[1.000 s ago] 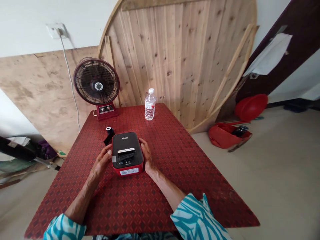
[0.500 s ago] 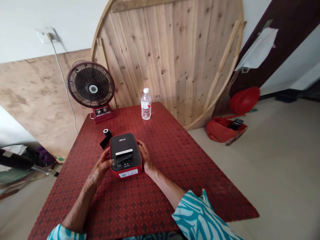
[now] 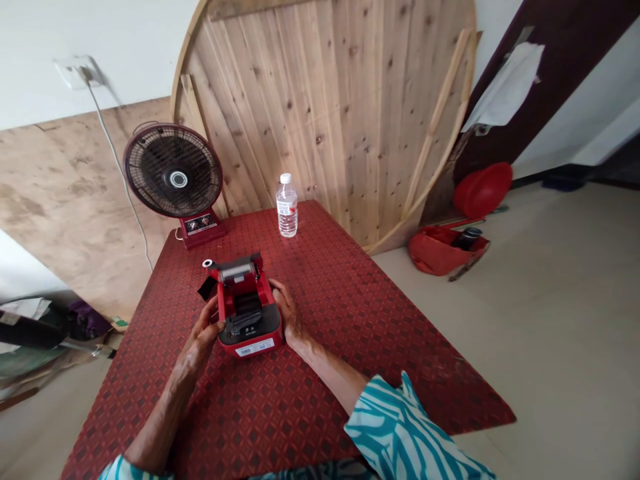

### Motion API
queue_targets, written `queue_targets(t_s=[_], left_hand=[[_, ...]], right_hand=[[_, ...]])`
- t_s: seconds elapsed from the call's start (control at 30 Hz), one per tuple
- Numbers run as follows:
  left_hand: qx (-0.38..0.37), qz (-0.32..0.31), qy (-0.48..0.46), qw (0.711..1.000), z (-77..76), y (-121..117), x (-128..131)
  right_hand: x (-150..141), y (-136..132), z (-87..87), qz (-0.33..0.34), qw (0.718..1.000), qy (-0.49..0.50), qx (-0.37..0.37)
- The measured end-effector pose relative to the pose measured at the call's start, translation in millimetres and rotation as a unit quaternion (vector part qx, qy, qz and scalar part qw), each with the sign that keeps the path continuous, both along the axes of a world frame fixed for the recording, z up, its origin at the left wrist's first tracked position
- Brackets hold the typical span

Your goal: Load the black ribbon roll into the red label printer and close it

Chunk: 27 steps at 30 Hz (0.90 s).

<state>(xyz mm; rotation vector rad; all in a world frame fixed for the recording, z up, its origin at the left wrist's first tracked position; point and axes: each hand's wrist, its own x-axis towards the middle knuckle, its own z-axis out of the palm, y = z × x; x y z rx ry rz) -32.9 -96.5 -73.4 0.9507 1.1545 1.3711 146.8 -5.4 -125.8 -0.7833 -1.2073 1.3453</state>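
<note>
Red casing of a compact label printer (image 3: pixel 253 337) sits cupped between the left hand (image 3: pixel 200 327) and right hand (image 3: pixel 287 312), both part-curled on its sides, on a red patterned tablecloth (image 3: pixel 360 360). Its lid stands open, so opening looks like the step in hand; reaching inside would call for a freed hand. A black strip (image 3: pixel 207 288) is partly hidden behind the lid, and the printer's interior is hard to make out.

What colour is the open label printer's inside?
The printer's inside is red, best seen in the head view.

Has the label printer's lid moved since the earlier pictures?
Yes: the lid has swung open, tipping back toward the water bottle, with its red underside now showing.
</note>
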Motion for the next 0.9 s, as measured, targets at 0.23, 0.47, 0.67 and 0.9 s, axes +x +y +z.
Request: queue_targets(t_s=[0.23,0.47,0.67,0.9], left_hand=[[-0.014,0.007,0.001,1.0,1.1,1.6,0.8],[0.042,0.074,0.186,0.979,19.0,0.1,-4.1],[0.109,-0.048,0.516,0.849,61.1,39.5,7.2],[0.036,-0.143,0.619,0.771,65.3,97.5,22.3]], right_hand=[[1.0,1.7,1.9,-0.012,1.0,-0.014,0.023],[2.2,0.7,10.9,-0.014,0.999,-0.03,0.037],[-0.4,2.4,8.2,-0.016,0.999,-0.017,0.048],[-0.6,3.6,9.2,-0.02,0.999,-0.007,0.048]])
